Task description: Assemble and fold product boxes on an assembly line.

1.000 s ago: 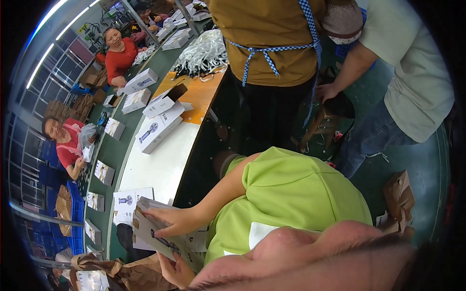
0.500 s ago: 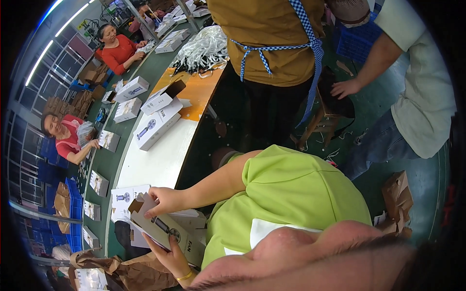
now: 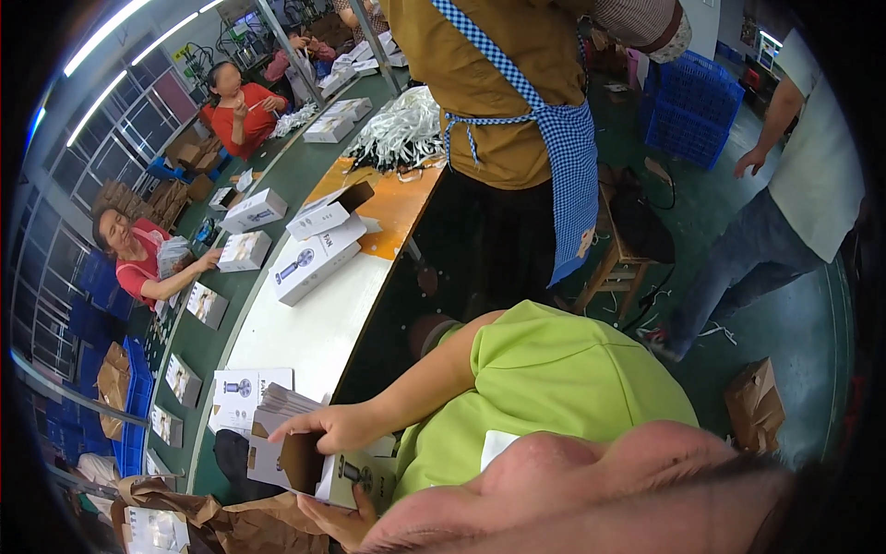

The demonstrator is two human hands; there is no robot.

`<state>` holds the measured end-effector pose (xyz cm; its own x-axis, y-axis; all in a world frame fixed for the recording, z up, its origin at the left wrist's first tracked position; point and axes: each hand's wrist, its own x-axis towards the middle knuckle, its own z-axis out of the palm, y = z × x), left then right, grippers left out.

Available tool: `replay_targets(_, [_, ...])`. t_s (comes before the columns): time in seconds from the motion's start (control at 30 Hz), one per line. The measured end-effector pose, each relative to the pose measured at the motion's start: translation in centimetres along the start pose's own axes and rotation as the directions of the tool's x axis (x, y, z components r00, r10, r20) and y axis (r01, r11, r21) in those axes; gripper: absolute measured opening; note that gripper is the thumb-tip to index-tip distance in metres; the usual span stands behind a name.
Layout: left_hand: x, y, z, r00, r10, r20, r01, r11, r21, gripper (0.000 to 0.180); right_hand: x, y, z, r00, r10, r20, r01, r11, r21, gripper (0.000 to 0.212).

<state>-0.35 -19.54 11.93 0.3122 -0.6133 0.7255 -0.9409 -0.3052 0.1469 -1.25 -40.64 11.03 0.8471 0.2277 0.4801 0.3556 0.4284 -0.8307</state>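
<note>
A white carton printed with a fan (image 3: 329, 482) is tilted in front of my green-shirted body, its end open and its brown inside showing. My left hand (image 3: 345, 519) grips the carton from below, with the fingers up against its printed side. My right hand (image 3: 340, 427) is at the carton's opening, fingers stretched out over a raised flap and holding nothing that I can see. A bundle of thin white folded sheets (image 3: 288, 401) stands just beyond the opening. Next to it on the table lies another white fan carton (image 3: 242, 391).
Two cartons, one a closed fan carton (image 3: 318, 262), the other open-flapped (image 3: 323, 218), lie on the white table (image 3: 286, 337). Small boxes line the green conveyor (image 3: 218, 319), with co-workers beyond. White cords (image 3: 401, 129) are heaped farther off. A wooden stool (image 3: 614, 268) and blue crates (image 3: 692, 111) stand right.
My right hand has moved from the carton's printed face to its end, which now gapes wider. The person in the pale shirt has drawn away from the stool. The whole view has shifted slightly.
</note>
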Motion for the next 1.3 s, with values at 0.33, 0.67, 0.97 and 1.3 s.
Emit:
replay_targets(0.33, [1.2, -0.4, -3.1, 0.925, -0.050, 0.377, 0.000, 0.991, 0.132, 0.062, -1.3, -2.1, -1.0, 0.960, 0.119, 0.252, -0.204, 0.915, 0.348, 0.047])
replay_targets(0.67, [2.1, 0.3, -1.3, 0.937, -0.039, 0.348, 0.009, 0.996, 0.088, 0.070, -1.0, -3.2, -2.2, 0.944, 0.233, 0.235, -0.217, 0.972, -0.093, 0.037])
replay_targets(0.97, [3.1, -0.1, -1.9, 0.927, 0.039, 0.373, -0.065, 0.996, 0.057, 0.072, -0.3, -4.3, -1.8, 0.964, 0.213, 0.156, -0.153, 0.933, -0.326, 0.044])
replay_targets(1.3, [6.8, 1.6, 1.7, 0.925, -0.358, 0.129, 0.381, 0.869, -0.316, 0.070, -2.3, -6.3, -9.3, 0.995, 0.103, -0.004, -0.097, 0.924, -0.371, 0.058])
